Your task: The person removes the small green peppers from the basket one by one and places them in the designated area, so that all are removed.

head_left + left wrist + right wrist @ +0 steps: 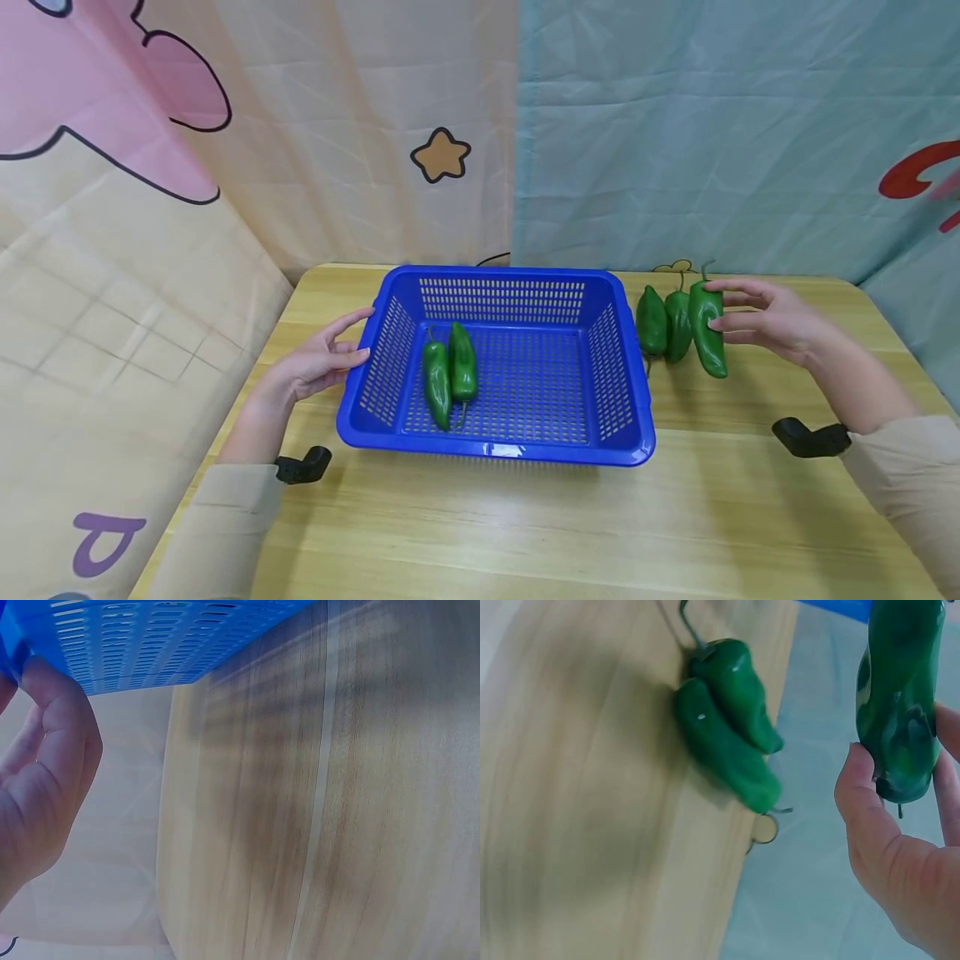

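Note:
My left hand (324, 360) holds the left rim of a blue plastic basket (495, 451); in the left wrist view its thumb and a finger meet the rim (13, 649). Inside the basket's left half lie two green peppers, one (437, 385) beside the other (463, 363). Right of the basket, my right hand (763, 315) pinches a long green pepper (707, 329) between thumb and fingers. The right wrist view has this held pepper (904, 697) above the table, apart from two others (724, 750) lying against each other.
Two loose green peppers, one (652, 321) next to another (678, 325), lie just outside the basket's right wall. All stands on a light wooden table (480, 533). Printed curtains (337, 125) hang behind and at the sides. Each wrist bears a black camera mount (303, 467).

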Tool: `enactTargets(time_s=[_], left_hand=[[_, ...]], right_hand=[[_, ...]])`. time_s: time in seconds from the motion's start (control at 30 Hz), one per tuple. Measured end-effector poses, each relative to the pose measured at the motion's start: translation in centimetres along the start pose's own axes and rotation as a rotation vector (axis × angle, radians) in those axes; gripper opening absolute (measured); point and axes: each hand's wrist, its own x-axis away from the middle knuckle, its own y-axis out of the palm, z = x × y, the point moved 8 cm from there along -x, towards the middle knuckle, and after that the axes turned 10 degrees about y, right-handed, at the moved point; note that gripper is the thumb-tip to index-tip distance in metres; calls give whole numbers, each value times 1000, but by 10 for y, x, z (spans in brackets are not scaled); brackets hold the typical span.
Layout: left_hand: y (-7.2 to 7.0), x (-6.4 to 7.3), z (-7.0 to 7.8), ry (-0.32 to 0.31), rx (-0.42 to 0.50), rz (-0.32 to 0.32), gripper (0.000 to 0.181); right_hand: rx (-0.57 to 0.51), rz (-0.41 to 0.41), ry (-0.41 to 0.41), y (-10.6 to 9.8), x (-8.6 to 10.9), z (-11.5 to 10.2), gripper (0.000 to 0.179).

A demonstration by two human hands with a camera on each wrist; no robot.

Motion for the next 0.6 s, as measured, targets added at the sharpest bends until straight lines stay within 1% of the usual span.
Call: enactTargets(time_s=[0.07, 0.13, 0.2, 0.27, 0.4, 0.6], left_hand=[[-1, 0, -1, 4, 9, -5, 78], [-1, -1, 0, 6, 12, 5, 78], [-2, -2, 0, -1, 4, 31, 78], [-3, -2, 1, -6, 14, 51, 77], [-3, -1, 0, -22, 18, 77, 75], [0, 1, 0, -21, 17, 89, 74]], right_hand=[[-3, 4, 4, -2, 0, 5, 48], [-13, 9, 4, -5, -1, 9, 48], [-16, 18, 4, -7, -2, 13, 48], [-28, 22, 6, -9, -3, 18, 48], [-44, 19, 26, -12, -4, 32, 47], [-109, 12, 36, -17, -8, 47, 45]])
